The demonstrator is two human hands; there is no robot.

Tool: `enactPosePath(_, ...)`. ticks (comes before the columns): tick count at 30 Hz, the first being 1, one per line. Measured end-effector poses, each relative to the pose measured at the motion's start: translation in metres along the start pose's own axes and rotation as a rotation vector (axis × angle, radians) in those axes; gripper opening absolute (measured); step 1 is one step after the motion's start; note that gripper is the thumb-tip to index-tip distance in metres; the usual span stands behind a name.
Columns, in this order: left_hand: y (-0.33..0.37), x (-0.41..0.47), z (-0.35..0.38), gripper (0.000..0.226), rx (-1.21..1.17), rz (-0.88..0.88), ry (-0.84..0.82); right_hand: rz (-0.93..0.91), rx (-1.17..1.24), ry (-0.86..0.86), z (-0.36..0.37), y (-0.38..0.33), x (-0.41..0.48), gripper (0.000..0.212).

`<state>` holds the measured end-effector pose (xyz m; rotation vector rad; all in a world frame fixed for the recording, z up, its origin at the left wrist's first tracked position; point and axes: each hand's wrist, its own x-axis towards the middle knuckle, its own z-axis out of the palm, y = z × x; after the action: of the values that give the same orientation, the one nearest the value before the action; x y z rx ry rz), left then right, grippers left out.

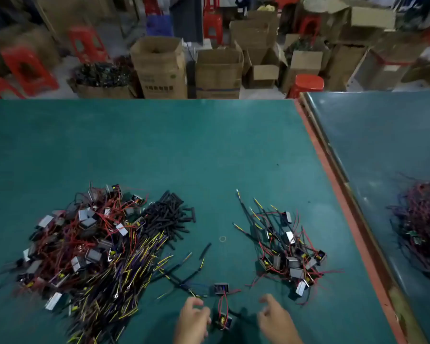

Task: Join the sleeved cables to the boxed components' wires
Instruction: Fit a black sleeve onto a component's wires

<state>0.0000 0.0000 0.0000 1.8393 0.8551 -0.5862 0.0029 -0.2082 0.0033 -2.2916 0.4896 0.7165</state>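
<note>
Seemingly working early on, right hand hovering loosely open and empty, left hand curling with grip unclear, flanking boxed component, small joined pile lying right, big unjoined pile waiting left.

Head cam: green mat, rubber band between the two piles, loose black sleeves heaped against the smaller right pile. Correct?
No. The head view shows the loose black sleeves heaped against the larger left pile, not the smaller right pile. The green mat and rubber band between the piles are right.
</note>
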Motion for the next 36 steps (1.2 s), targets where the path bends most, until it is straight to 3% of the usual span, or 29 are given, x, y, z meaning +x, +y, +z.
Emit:
enactPosePath(4,-0.008,0.023,0.002,0.029,0.334,0.300,0.057,-0.208,-0.053,-0.122,0.019,-0.016,0.033,0.029)
enactPosePath(9,-0.037,0.049,0.027,0.046,0.368,0.701,0.123,-0.389,-0.079,-0.113,0.052,-0.017,0.074,0.021)
enactPosePath(12,-0.046,0.067,0.040,0.043,0.370,0.861,0.206,-0.498,-0.094,-0.109,0.059,-0.021,0.095,0.019)
enactPosePath(16,-0.043,0.099,0.047,0.020,0.343,1.042,0.315,-0.671,-0.245,-0.104,0.055,-0.032,0.116,0.020)
enactPosePath(20,-0.034,0.124,0.049,0.016,0.387,1.218,0.404,-0.857,-0.380,0.159,0.047,-0.056,0.143,0.026)
enactPosePath(25,-0.044,0.129,0.043,0.013,0.286,1.324,0.496,-0.955,-0.497,0.242,0.066,-0.095,0.168,0.050)
enactPosePath(28,-0.050,0.124,0.035,0.018,0.118,1.233,0.507,-0.941,-0.524,0.221,0.093,-0.093,0.162,0.033)
enactPosePath(31,-0.050,0.121,0.034,0.019,0.098,1.178,0.427,-0.920,-0.532,0.319,0.093,-0.090,0.161,0.028)
enactPosePath(36,-0.047,0.107,0.032,0.027,0.085,1.251,0.299,-0.816,-0.464,0.438,0.079,-0.073,0.159,0.018)
